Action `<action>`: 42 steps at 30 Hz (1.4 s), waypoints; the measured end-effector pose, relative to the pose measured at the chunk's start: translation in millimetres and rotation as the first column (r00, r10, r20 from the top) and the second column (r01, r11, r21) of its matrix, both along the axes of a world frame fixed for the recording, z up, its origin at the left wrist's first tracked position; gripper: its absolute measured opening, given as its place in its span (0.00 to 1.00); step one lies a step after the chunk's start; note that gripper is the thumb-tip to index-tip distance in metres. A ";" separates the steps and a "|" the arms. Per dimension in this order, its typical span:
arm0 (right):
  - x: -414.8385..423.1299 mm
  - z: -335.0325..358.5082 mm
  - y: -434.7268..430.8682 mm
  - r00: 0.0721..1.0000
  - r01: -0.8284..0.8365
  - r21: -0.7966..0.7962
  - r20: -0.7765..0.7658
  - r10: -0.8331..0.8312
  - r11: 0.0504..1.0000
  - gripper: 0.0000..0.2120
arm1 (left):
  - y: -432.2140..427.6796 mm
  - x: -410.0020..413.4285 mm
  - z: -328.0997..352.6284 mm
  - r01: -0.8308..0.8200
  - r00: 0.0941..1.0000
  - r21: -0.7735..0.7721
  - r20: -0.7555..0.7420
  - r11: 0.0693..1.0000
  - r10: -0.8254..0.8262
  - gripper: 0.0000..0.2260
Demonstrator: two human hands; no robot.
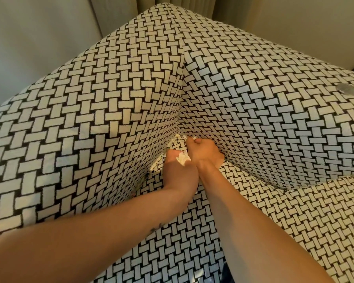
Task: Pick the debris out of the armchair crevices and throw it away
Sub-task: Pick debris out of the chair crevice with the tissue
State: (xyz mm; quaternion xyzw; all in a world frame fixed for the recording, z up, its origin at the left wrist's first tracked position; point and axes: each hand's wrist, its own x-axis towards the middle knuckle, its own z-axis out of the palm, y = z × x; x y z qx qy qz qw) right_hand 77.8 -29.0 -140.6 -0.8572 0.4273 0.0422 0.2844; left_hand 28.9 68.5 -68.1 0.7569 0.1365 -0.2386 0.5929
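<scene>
The armchair [102, 111] is covered in black-and-cream basketweave fabric and fills the view. Both hands reach into its back corner, where the left arm, the backrest and the seat cushion [192, 242] meet. My left hand [178, 170] is closed around a crumpled white scrap of paper [183, 158] that pokes out between thumb and fingers. My right hand [204, 152] is beside it, fingers curled and pressed into the crevice under the backrest. A bit of white [189, 137] shows at its fingertips; whether it is pinched I cannot tell.
A grey round mark or disc [347, 89] lies on the backrest top at the far right. Beige curtains [147, 3] hang behind the chair, with pale walls [35, 37] on both sides. A gap runs along the left arm's base [147, 176].
</scene>
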 end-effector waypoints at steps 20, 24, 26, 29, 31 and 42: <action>-0.6 -4.2 -2.8 0.997 -0.011 0.072 0.080 0.006 0.997 0.23 | 0.5 1.5 2.9 0.008 1.000 0.034 -0.025 0.999 -0.007 0.08; -9.1 -5.1 -4.4 0.982 0.012 0.157 0.185 -0.041 0.988 0.23 | 0.7 0.5 2.5 0.000 1.000 0.027 -0.031 1.000 0.001 0.08; -11.3 -6.1 -5.4 0.969 0.012 0.205 0.239 -0.062 0.979 0.23 | 0.9 0.7 2.1 0.000 1.000 0.029 -0.030 1.000 0.001 0.08; -14.7 -6.6 -7.5 0.961 0.006 0.282 0.265 -0.084 0.959 0.21 | 0.7 1.7 0.7 -0.005 0.999 0.027 -0.031 1.000 0.006 0.09; -14.4 -1.6 -9.6 0.964 -0.006 0.290 0.256 -0.071 0.957 0.21 | 0.4 0.8 0.3 -0.002 1.000 0.026 -0.028 1.000 0.003 0.08; 0.8 4.1 -4.5 0.999 -0.011 0.155 0.049 0.004 0.988 0.24 | 0.1 2.6 -5.5 -0.001 0.999 0.054 -0.041 0.999 0.003 0.09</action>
